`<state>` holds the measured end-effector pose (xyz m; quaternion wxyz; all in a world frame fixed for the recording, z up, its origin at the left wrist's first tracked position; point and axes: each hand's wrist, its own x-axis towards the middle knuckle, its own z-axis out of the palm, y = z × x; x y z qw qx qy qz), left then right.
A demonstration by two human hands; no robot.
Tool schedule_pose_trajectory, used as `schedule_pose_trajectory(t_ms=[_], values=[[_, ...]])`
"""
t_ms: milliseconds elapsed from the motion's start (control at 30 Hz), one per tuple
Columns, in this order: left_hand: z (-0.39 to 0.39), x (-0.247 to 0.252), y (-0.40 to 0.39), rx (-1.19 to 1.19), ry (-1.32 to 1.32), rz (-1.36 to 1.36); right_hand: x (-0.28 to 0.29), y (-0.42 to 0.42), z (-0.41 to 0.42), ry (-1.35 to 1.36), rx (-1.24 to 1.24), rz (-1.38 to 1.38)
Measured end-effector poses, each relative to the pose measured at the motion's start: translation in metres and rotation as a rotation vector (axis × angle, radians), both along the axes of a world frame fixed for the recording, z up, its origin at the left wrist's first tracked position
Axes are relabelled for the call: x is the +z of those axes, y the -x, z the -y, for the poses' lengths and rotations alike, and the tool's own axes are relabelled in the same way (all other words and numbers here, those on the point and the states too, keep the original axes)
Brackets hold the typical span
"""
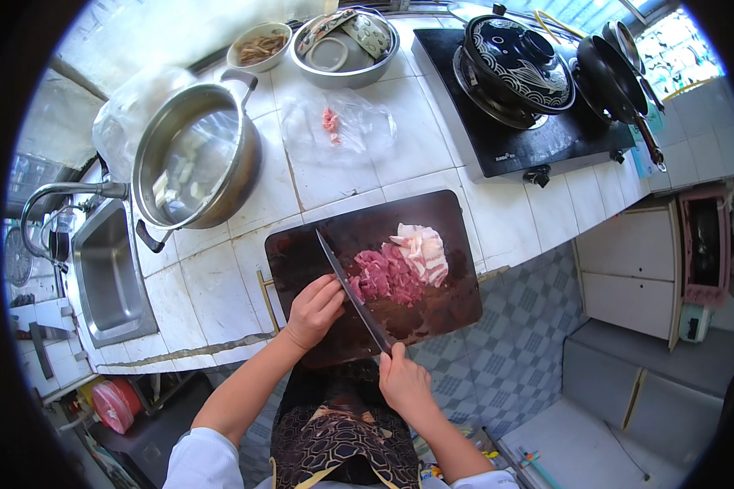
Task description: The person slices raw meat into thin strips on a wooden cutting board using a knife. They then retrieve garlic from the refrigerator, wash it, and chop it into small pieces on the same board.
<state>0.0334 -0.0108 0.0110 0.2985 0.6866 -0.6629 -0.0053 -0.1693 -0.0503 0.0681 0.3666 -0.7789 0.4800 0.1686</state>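
Note:
My right hand (405, 378) grips the handle of a kitchen knife (356, 301), whose long blade slants up and left across a dark cutting board (296, 263). My left hand (315, 310) lies on the board with curled fingers, the fingertips at the left side of the blade. Whether anything is under those fingers is hidden. Just right of the blade is a pile of sliced red raw meat (391, 276). Pale, fatty meat slices (422, 252) lie against its upper right side.
A large metal pot (254, 165) with pale pieces in liquid stands left, beside a sink (111, 275). Behind the board lies a plastic bag (367, 125) with meat scraps (330, 125). Farther back are a bowl (259, 47), a metal basin (345, 76) and a gas stove (501, 153) bearing a lidded pot (520, 67).

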Motion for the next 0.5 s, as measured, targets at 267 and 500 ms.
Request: schedule_pose_trajectory(t_ms=[267, 500], values=[[0.005, -0.001, 0.003, 0.013, 0.035, 0.027, -0.013, -0.068, 0.033, 0.083, -0.009, 0.204], [0.003, 0.0, 0.003, 0.016, 0.081, 0.021, -0.012, 0.015, 0.04, -0.133, -0.146, 0.338]])
